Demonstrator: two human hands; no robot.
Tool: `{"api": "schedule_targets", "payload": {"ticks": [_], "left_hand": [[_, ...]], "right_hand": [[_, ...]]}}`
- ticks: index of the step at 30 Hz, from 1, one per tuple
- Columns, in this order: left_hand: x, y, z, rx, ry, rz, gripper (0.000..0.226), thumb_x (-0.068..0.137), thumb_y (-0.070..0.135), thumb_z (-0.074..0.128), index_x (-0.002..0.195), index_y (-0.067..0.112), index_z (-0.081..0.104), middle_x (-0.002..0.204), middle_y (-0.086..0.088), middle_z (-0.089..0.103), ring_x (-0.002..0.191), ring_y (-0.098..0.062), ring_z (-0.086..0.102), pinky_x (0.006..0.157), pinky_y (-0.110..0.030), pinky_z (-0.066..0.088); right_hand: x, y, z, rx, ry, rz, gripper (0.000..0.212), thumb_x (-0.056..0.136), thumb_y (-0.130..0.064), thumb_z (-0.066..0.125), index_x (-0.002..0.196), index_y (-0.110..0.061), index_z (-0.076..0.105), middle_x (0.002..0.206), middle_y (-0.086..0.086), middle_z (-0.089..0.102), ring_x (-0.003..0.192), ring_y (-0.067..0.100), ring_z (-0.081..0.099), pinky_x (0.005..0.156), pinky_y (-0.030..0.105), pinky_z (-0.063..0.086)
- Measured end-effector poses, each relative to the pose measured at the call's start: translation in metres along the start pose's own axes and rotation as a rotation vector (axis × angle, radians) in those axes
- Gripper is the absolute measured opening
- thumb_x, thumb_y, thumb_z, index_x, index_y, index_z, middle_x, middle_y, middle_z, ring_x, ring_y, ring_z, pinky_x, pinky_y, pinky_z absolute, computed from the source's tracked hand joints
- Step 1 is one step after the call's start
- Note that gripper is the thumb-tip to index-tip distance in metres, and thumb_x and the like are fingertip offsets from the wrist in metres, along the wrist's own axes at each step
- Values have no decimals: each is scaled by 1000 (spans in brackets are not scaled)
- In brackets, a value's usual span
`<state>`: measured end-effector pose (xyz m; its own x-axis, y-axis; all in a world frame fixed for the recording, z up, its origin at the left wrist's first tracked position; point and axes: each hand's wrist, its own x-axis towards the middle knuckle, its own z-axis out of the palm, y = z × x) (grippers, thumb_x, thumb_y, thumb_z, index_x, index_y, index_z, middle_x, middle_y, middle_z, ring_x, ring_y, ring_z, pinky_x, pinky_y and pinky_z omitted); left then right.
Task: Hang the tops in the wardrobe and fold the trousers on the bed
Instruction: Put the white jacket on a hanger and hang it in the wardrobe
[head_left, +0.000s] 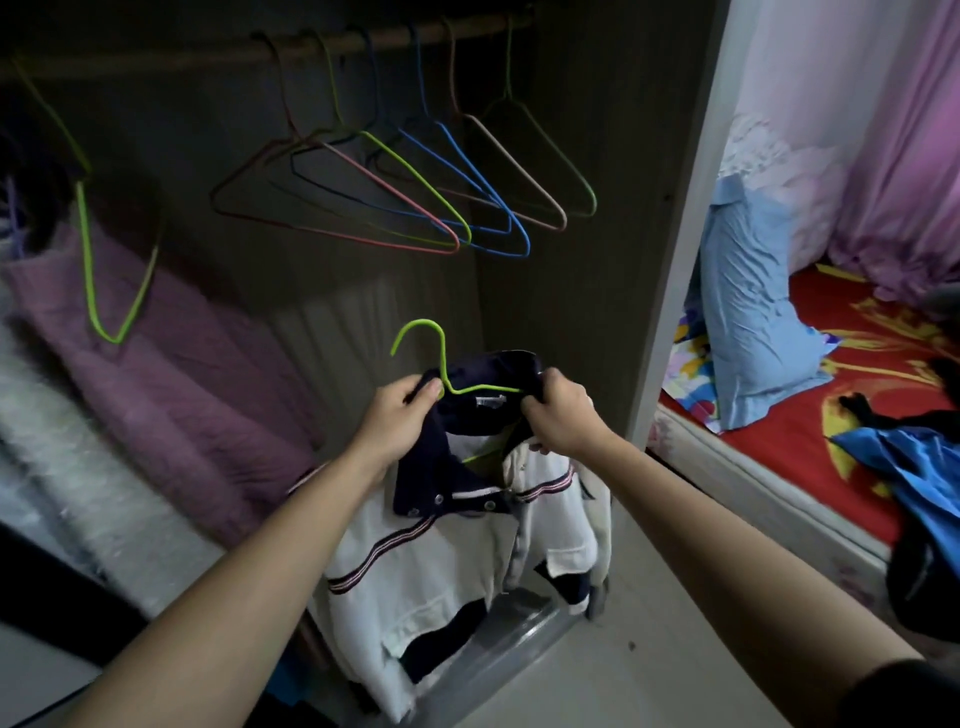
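Gripping white top on green hanger

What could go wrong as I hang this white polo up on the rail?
The polo shirt looks bunched on the green hanger, with the left hand and the right hand both pinching its collar. Let go too early and one shoulder may slip off. The empty hangers overlap on the rail, so the hook could snag among them.
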<state>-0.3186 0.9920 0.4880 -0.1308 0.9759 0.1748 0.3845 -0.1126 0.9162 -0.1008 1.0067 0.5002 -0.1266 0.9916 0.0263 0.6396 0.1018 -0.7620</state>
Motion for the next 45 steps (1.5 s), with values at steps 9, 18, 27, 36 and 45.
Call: {"api": "schedule_targets", "payload": {"ticks": [9, 18, 27, 36, 45], "left_hand": [[-2, 10, -5, -22, 18, 1, 68, 82, 62, 49, 91, -5, 60, 80, -7, 59, 79, -16, 53, 75, -37, 42], [-2, 21, -29, 201, 256, 79, 36, 105, 29, 42, 79, 6, 52, 69, 0, 50, 66, -13, 45, 64, -30, 37], [8, 10, -74, 190, 238, 113, 37, 105, 27, 43, 88, -2, 58, 80, -6, 57, 76, -13, 50, 71, -29, 38], [2, 24, -76, 45, -16, 91, 13, 95, 17, 63, 108, 15, 64, 90, 13, 69, 80, 9, 62, 76, -12, 47], [23, 50, -70, 301, 252, 252, 42, 87, 56, 53, 97, 18, 67, 87, 4, 73, 85, -17, 68, 80, -41, 54]], "right_hand": [[13, 11, 14, -223, 133, -360, 68, 94, -33, 58, 153, -24, 26, 104, 17, 69, 90, 36, 65, 78, 41, 53], [22, 26, -9, -754, -33, -240, 27, 103, -40, 43, 114, -28, 65, 110, 8, 67, 99, 35, 65, 69, 36, 47], [30, -16, -14, -612, 215, -548, 38, 102, -49, 43, 106, -20, 67, 108, 6, 46, 99, 29, 51, 62, 36, 42], [39, -39, -19, -338, 233, -650, 48, 97, -56, 38, 106, -20, 69, 107, 2, 47, 77, 33, 62, 67, 48, 55], [55, -42, -70, -141, 1, -644, 33, 93, -45, 63, 119, -25, 65, 106, -1, 62, 102, 11, 52, 88, 21, 42]]}}
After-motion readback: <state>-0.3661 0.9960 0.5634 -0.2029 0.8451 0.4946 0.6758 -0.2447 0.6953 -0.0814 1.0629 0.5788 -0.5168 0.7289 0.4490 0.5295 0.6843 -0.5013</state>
